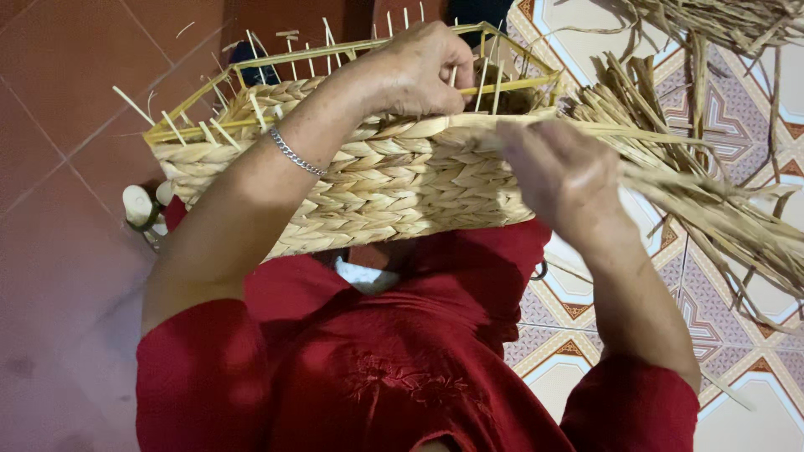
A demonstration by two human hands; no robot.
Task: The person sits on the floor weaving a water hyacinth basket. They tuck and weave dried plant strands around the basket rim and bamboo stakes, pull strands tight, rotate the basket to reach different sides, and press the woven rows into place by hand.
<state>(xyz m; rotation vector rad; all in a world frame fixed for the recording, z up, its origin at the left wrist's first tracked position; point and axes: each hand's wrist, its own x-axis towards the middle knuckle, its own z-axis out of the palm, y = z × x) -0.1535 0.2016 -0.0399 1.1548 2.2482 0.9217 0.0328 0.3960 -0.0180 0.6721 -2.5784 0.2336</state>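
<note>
Both hands' grip: left hand (423, 71), right hand (557, 172) on basket (377, 188) rim.

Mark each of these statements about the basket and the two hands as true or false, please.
1. The left hand rests on the top rim of the woven basket. True.
2. The basket is made of blue plastic. False: it is woven from pale straw-coloured fibre.
3. The right hand is at the basket's right end, by the loose fibre strands. True.
4. The left wrist is bare. False: it wears a silver bracelet.
5. The sleeves are red. True.
</note>
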